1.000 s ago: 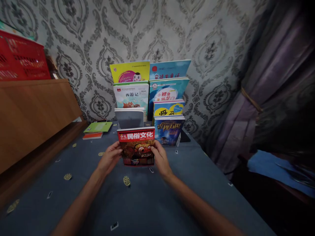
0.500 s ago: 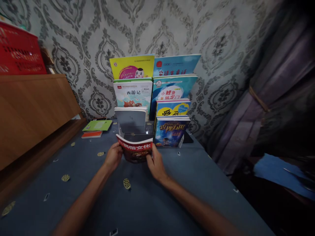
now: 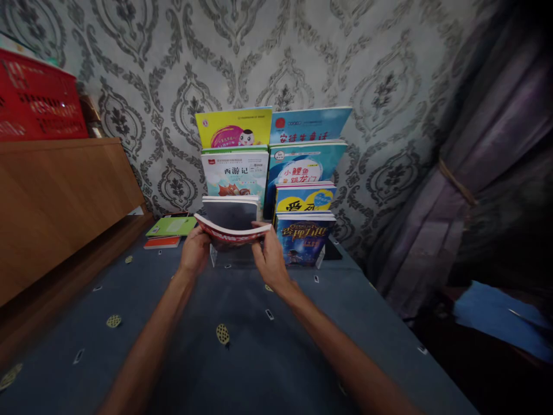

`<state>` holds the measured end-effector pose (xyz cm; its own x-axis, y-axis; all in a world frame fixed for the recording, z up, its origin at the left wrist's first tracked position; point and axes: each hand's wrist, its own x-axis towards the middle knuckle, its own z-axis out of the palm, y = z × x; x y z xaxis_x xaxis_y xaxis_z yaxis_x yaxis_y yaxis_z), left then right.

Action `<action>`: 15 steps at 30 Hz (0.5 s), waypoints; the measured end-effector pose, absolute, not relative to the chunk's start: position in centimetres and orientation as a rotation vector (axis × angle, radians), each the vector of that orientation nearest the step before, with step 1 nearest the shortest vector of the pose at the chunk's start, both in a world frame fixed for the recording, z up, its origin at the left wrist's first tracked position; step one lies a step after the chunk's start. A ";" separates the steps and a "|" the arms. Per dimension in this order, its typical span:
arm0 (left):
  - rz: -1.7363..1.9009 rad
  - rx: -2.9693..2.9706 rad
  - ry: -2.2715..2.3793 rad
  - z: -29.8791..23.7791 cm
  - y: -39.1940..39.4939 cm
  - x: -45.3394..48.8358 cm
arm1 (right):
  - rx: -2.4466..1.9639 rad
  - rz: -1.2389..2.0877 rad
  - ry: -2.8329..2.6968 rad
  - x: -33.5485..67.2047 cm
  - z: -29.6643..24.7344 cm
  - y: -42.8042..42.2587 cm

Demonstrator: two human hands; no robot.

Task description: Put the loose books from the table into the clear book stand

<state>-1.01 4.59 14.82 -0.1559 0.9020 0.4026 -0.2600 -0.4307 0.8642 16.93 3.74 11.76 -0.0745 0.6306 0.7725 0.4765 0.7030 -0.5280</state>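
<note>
Between my two hands is a red-covered book [image 3: 233, 237], bowed in the middle and tilted so mostly its top edge shows. My left hand [image 3: 195, 252] grips its left end and my right hand [image 3: 270, 253] its right end. Right behind it stands a dark grey book [image 3: 231, 213] in the front left slot of a clear stepped rack [image 3: 212, 256]. Farther back on that side rise a white book [image 3: 235, 167] and a yellow book [image 3: 233, 128]. The right column holds a dark blue book [image 3: 302, 242], a yellow-and-blue book [image 3: 302, 199] and two light-blue books [image 3: 309, 158].
A green book [image 3: 170, 226] lies over an orange book [image 3: 162, 242] to the left, beside a wooden cabinet [image 3: 64, 213] with a red basket [image 3: 38, 95] on top. The patterned blue cloth [image 3: 181, 357] covers the surface. A tied curtain [image 3: 440, 230] hangs at right.
Both hands have raised the red book and moved it forward to the rack's front left slot. Its cover has tilted so the title is barely seen. The view has shifted slightly.
</note>
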 end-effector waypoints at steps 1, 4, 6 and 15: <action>1.752 1.263 0.790 15.4 4.8 -1.0 | -0.876 0.158 -1.695 16.8 12.2 4.0; 1.846 1.322 0.696 16.9 5.3 -1.0 | -0.833 0.156 -1.637 16.4 13.4 4.5; 1.906 1.348 0.658 17.6 5.6 -0.9 | -0.812 0.147 -1.608 16.3 13.8 4.8; 2.019 1.370 0.544 17.3 6.6 -0.3 | -0.806 0.149 -1.625 16.6 13.9 5.3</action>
